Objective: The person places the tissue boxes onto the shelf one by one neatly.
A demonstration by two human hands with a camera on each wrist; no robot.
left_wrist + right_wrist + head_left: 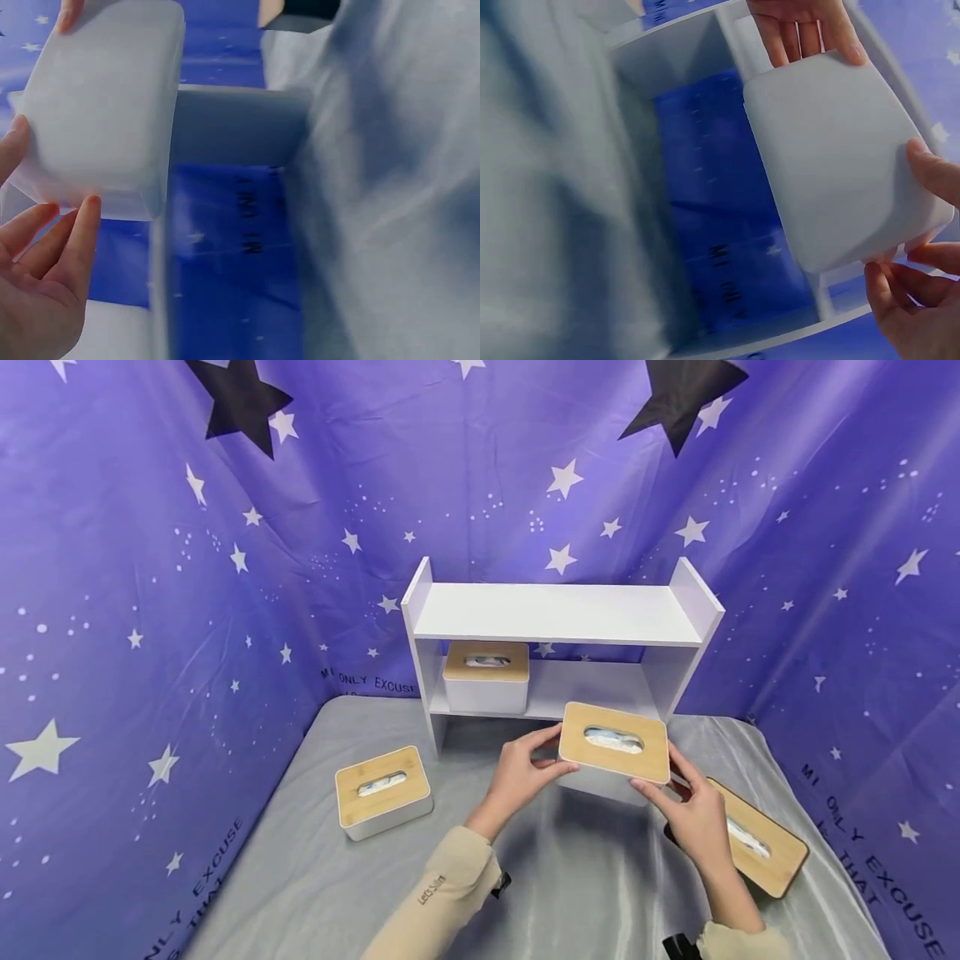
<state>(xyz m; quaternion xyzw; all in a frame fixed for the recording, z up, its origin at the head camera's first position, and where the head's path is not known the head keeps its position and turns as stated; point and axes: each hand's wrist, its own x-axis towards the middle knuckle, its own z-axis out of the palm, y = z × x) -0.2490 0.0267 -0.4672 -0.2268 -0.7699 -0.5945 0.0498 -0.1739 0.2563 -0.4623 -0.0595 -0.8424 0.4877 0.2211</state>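
While the left hand (525, 771) grips the left end of a white tissue box (611, 763), thumb at the near corner of its wooden lid and fingers bent against the side, the right hand (696, 814) grips the right end in much the same way, thumb on the near side and fingers bent round the far one. Both hands are parted only as far as the box between thumb and fingers. It is held up off the cloth, its plain underside showing in both wrist views, just on the near side of the right part of a white shelf unit (555, 614). Tissue shows through the oval slot.

Beige sleeves (442, 893) cover the forearms, the left one lettered, and something black sits at each wrist.

On the unit's lower board, at the left, stands another white box (486, 695) with a wooden lid. A third white box (384, 804) rests on the grey cloth (570, 902) to the left, set at a slant. To the right, partly behind the right forearm, lies a dark-sided box (782, 858), also wooden-lidded. Farther out hangs a purple curtain (480, 460) with white and black stars.
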